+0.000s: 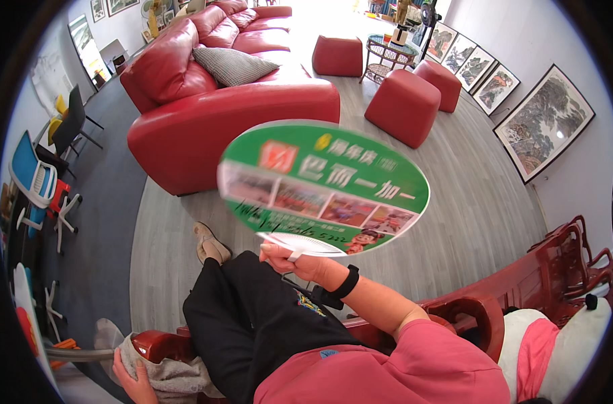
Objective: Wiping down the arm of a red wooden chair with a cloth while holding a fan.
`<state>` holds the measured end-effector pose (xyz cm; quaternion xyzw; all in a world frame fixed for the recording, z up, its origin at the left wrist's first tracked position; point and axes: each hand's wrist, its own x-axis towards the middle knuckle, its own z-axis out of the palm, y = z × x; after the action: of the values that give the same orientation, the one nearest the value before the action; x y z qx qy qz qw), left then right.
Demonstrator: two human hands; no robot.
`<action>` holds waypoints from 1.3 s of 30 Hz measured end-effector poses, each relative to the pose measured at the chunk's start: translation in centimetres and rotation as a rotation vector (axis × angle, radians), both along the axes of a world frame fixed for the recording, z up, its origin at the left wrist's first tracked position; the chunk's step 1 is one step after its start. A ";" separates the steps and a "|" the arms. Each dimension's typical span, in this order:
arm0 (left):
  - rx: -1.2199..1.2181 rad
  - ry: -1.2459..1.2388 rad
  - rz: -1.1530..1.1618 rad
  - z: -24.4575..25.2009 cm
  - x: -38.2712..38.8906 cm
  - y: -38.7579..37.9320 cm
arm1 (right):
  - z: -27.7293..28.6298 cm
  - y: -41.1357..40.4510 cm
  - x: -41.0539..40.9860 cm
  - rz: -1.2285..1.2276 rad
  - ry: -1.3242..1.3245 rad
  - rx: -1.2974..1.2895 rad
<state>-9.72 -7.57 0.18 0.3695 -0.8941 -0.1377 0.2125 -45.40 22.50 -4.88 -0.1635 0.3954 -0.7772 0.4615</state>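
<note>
My right hand (309, 266) grips the white plastic handle of an oval hand fan (319, 177), with a black band (348, 283) around the wrist. The fan is held up over my lap, its green printed side with photos and writing facing me; its left edge is slightly blurred. At lower left, my left hand (135, 379) clasps a grey towel (173, 376) draped over the wooden armrest (157, 345) of my seat. My legs in black trousers (266, 308) stretch forward, one foot in a beige shoe (209, 242).
A red leather sofa (226, 116) with a checked cushion (233, 65) stands ahead. Red stools (402, 108) and a glass-topped wicker table (392, 48) are beyond. Framed paintings (546, 121) lean along the right wall. Office chairs (39, 177) stand left; a plush toy (574, 348) sits at right.
</note>
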 end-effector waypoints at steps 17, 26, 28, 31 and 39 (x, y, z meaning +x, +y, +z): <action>0.138 -0.393 0.769 -1.3 12.1 4.4 | -3.9 1.2 -2.4 -0.150 -0.077 -0.107; 0.066 0.152 0.410 -3.1 9.2 3.9 | -4.9 -0.1 -1.6 -0.119 1.085 0.715; 0.112 0.269 0.331 -1.8 5.1 3.7 | -5.3 -0.2 -1.4 -0.192 1.307 0.784; 0.056 0.098 0.071 0.8 0.2 2.8 | -4.6 -0.2 -1.7 -0.248 1.439 0.788; 0.320 -0.115 -0.027 2.5 -5.4 -0.4 | -2.3 1.3 -3.7 -0.131 -0.210 -0.385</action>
<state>-15.13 -8.00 2.72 0.3938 -0.8764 -0.2597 0.0974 -49.06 23.76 -7.16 -0.1410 0.1993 -0.8793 0.4090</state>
